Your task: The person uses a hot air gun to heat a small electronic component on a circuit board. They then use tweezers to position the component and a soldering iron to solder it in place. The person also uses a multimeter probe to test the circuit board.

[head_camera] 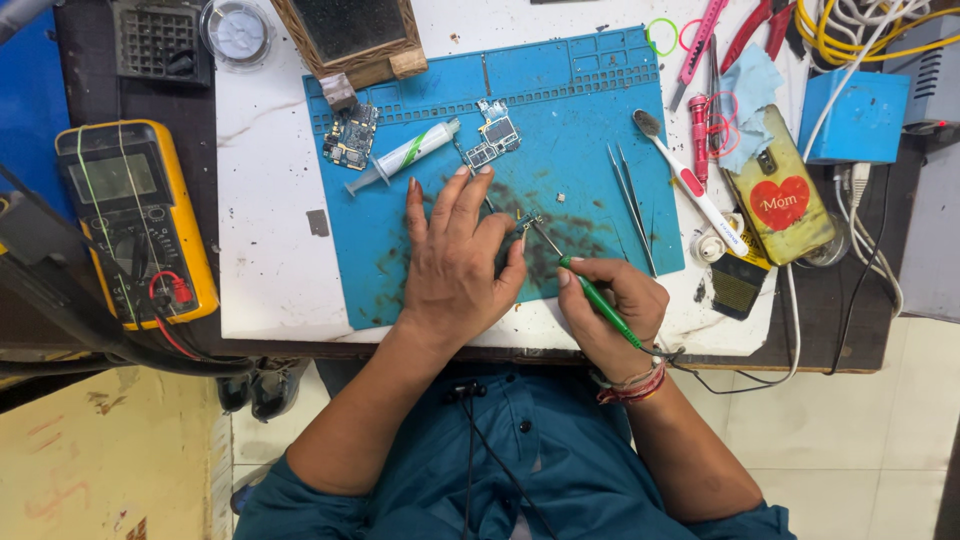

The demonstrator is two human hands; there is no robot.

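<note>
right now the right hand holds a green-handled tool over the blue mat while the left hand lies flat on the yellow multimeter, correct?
Not quite. In the head view the left hand lies on the blue mat, not on the yellow multimeter, which sits apart at the far left. The right hand does hold the green-handled tool over the mat.

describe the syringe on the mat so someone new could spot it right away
Start at the blue work mat covering the white tabletop. Near its upper left, just beyond the left hand, lies the syringe, slanted between two small circuit boards. It alone is a pale tube with a green stripe.
</note>
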